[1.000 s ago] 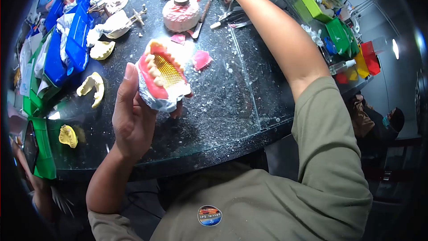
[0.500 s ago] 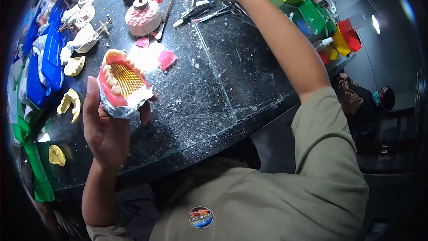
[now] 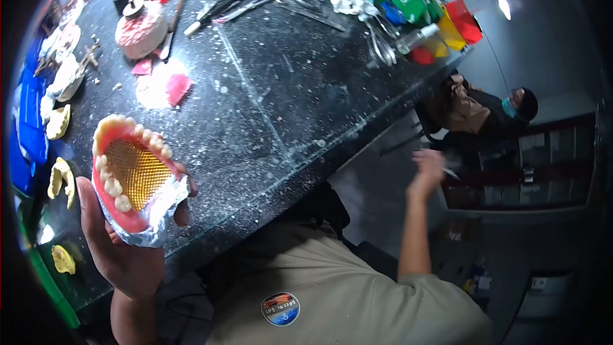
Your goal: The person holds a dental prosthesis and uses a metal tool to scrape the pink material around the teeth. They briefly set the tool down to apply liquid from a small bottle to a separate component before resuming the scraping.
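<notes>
While the left hand (image 3: 128,265) cradles the toothed model (image 3: 137,169) over the table (image 3: 319,89), the model's long axis runs bodyward — front teeth (image 3: 115,120) far, foil (image 3: 168,203) near | right hand (image 3: 430,169) well apart, rightward, past the table edge — seemingly closed on a slim, blurred tool (image 3: 452,174)

Glare whitens the bench (image 3: 332,108) toward its left edge, the floor (image 3: 377,195) is dim, the right hand (image 3: 430,169) blurred.

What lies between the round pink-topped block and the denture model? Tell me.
In the head view, a small pink piece and a larger pink piece lie on the table between the round block and the denture model.
</notes>
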Demonstrator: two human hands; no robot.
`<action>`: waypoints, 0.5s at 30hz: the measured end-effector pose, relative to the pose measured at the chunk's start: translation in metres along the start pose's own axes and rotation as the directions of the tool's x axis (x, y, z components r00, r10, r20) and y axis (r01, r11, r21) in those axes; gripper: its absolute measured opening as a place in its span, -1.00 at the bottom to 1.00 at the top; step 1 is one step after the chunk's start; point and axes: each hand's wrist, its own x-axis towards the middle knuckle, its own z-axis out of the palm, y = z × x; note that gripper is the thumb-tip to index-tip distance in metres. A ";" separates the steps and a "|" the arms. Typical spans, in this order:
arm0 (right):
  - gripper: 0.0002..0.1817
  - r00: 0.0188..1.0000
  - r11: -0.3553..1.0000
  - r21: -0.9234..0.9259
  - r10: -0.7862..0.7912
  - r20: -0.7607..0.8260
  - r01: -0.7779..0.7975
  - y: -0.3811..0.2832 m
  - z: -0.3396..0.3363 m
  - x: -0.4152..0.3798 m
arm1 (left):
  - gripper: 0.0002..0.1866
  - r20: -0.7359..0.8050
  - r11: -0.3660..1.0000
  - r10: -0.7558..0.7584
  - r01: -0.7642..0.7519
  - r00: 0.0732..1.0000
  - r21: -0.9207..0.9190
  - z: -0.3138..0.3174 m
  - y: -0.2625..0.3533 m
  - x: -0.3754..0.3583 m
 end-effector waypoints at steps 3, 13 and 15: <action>-0.76 0.953 0.954 0.024 0.296 0.068 -0.299 0.127 0.021 -0.056 | -0.38 -0.038 0.999 -0.025 0.025 0.999 -0.020 0.007 0.002 -0.005; -0.74 0.648 0.856 -0.265 -0.102 0.755 0.443 0.171 0.151 -0.143 | -0.39 -0.054 0.990 0.126 -0.122 0.991 0.069 -0.025 -0.004 0.002; -0.73 0.644 0.874 -0.341 0.043 0.764 0.347 0.173 0.150 -0.146 | -0.48 0.120 0.921 0.298 -0.319 0.947 0.225 -0.045 -0.010 -0.003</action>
